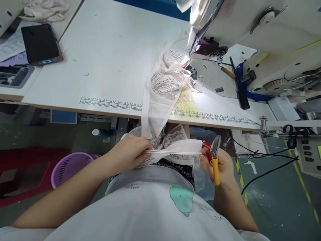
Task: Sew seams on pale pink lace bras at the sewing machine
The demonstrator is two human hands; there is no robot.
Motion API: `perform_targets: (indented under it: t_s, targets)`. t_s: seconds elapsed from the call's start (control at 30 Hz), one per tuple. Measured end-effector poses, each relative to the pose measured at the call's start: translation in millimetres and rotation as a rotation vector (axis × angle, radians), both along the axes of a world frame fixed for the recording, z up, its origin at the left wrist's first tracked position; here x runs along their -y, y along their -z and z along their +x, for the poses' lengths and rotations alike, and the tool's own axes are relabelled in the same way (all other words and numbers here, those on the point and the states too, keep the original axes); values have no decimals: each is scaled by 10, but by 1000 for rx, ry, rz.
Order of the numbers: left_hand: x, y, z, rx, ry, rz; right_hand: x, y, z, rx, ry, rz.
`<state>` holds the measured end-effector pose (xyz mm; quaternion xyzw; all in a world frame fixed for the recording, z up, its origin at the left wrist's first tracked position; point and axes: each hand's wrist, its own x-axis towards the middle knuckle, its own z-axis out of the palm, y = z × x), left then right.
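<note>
Both hands pinch white strap (173, 152) taut — right hand (220, 164) seemingly gripping snips (214, 154) too.

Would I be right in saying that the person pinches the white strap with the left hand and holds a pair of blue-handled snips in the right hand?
Not quite: in the head view the snips in the right hand have a yellow handle with a red part near the blades, not blue. The rest stands: the left hand pinches the white strap.

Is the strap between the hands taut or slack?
Taut: the strap runs straight from the left hand to the right hand, which holds snips.
</note>
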<state>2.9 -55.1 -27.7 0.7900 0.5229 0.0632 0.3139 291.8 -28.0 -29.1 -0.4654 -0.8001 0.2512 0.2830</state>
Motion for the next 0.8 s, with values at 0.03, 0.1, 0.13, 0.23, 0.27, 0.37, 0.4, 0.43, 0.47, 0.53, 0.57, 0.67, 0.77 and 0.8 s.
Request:
perform_targets:
  t_s: [0.03,0.1,0.13,0.23,0.27,0.37,0.4,0.43,0.47,0.53,0.57,0.67,0.77,0.8]
  targets:
    - [1,-1,23,-3,14,0,5,25,31,17,22,-9]
    - [-1,-7,74,-26,41,4,2,82,89,45,83,-6]
    - [-3,-10,101,-43,57,10,-3,110,108,44,116,0]
    - [-18,-12,192,-80,104,47,-6,172,62,-60,84,-4]
    - [-24,-10,224,-84,115,63,-1,182,4,-101,14,-33]
    - [-42,1,315,-108,156,94,14,196,-268,-139,-265,-168]
    - [-46,7,339,-125,175,99,15,203,-367,-123,-339,-208]
    - [-48,13,356,-142,192,102,13,213,-458,-108,-377,-229]
    - [-47,21,364,-155,204,107,8,227,-534,-92,-396,-239]
    - [-38,39,349,-149,214,113,-9,259,-628,-84,-392,-265]
    - [-30,49,323,-133,217,113,-18,274,-648,-91,-375,-295]
    - [-9,75,185,-97,213,117,-46,306,-642,-151,-311,-438]
    - [-1,85,6,-65,167,118,-67,323,-624,-211,-273,-510]
    - [2,86,-50,-40,149,114,-73,330,-624,-230,-272,-512]
